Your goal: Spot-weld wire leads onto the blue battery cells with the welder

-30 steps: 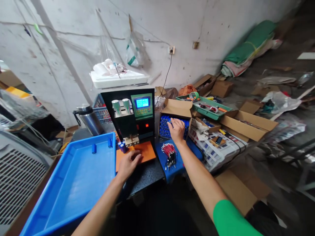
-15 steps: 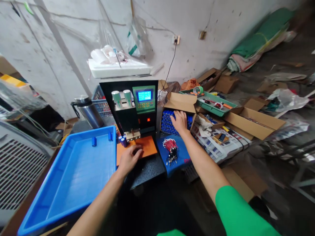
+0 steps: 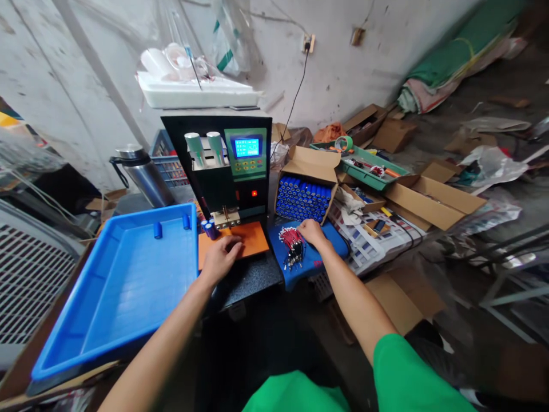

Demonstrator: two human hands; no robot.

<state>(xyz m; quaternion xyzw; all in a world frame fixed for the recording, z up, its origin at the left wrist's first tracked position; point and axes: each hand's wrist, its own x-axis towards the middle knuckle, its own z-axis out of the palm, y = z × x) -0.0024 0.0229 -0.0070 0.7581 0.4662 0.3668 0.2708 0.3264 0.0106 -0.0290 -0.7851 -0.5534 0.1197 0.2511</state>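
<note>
My left hand (image 3: 221, 258) rests at the orange board (image 3: 251, 239), its fingers curled; what they hold, if anything, is hidden. Just behind it, blue cylindrical cells (image 3: 210, 230) stand beside the welding head of a black machine (image 3: 253, 207) with a lit display. My right hand (image 3: 311, 232) is closed at the right edge of a bundle of red and black wires (image 3: 295, 247) on a blue cloth (image 3: 334, 243); its fingertips' contents cannot be made out. Behind that hand, a cardboard box (image 3: 315, 164) holds several blue cells (image 3: 302, 199) lying in rows.
At left, a large blue tray (image 3: 137, 286) contains two blue cells (image 3: 158, 230). A metal flask (image 3: 143, 174) stands behind it. To the right are a green tray (image 3: 371, 175) with tape and tools, and open cardboard boxes (image 3: 433, 205). White foam (image 3: 193, 94) sits atop the machine.
My right hand has moved back from the box of cells to the wires, and its fingers have closed. My left hand stays at the orange board. The camera view has shifted slightly.
</note>
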